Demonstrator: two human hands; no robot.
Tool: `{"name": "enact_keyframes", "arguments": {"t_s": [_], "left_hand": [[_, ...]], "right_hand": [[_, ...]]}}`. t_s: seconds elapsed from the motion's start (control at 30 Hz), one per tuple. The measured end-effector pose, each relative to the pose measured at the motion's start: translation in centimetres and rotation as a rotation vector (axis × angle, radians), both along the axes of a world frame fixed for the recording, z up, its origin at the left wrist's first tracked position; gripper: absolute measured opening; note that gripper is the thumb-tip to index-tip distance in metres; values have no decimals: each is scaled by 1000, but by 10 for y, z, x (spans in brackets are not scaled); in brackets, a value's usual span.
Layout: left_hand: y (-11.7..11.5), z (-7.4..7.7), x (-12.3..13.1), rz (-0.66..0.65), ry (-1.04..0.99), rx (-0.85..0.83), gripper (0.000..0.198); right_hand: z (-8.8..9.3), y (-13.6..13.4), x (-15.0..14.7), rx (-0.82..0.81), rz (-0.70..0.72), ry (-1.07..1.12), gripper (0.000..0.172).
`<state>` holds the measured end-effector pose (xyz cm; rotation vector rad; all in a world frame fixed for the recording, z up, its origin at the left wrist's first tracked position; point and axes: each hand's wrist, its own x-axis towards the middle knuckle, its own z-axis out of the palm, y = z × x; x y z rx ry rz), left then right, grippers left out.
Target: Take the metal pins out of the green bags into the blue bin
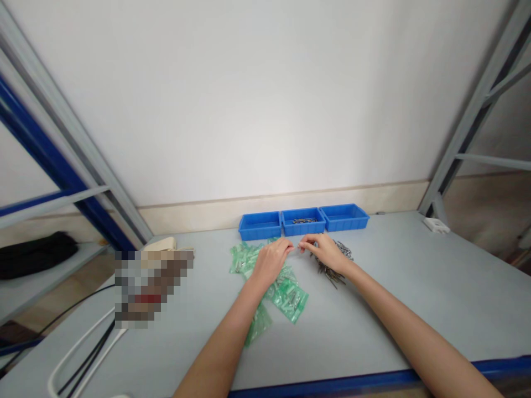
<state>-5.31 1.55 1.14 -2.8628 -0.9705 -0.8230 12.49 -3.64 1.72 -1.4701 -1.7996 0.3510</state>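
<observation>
My left hand and my right hand meet in front of me over the grey table, fingers pinched together on a small thin item that I cannot make out. Several green plastic bags with small metal parts lie under and beside my left hand. A loose heap of metal screws lies under my right hand. Three blue trays stand in a row behind: the left tray, the middle tray with screws in it, and the right tray.
Black and white cables loop off the table's left front. A beige object lies at the back left, next to a blurred patch. A white block sits at the back right. Shelf uprights frame both sides; a black bag rests on the left shelf.
</observation>
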Motion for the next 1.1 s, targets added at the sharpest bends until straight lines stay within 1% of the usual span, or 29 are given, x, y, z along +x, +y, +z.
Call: {"name": "enact_keyframes", "arguments": {"t_s": [0.1,0.27,0.33,0.4,0.5,0.6,0.67,0.77,0.83,0.93,1.1], "left_hand": [[1,0,0,16,8,11,23],[1,0,0,17,34,-30,24],[0,1,0,21,44,-50,24],[0,1,0,23,38,-63,23],[-1,2,0,10,29,-70,22],[-2,4,0,-6,65,-80,22],[-2,5,-1,-13,77,-94,23],[-3,7,-2,-5,83,-112,24],[-4,8,-2,7,101,-104,24],[-4,7,-1,22,120,-86,27],[-4,6,-1,3,74,-105,25]], "right_hand": [[-1,1,1,26,42,9,20],[-2,2,3,35,20,-33,15],[-1,2,3,37,47,-49,18],[0,1,2,44,72,-75,27],[2,-1,0,38,66,-115,41],[2,-2,-1,-4,58,-134,48],[2,-2,-1,0,59,-120,46],[2,-1,0,42,80,-54,33],[2,-1,2,52,113,-27,29],[3,-1,3,50,140,-51,34],[4,-3,1,22,93,-101,51]]}}
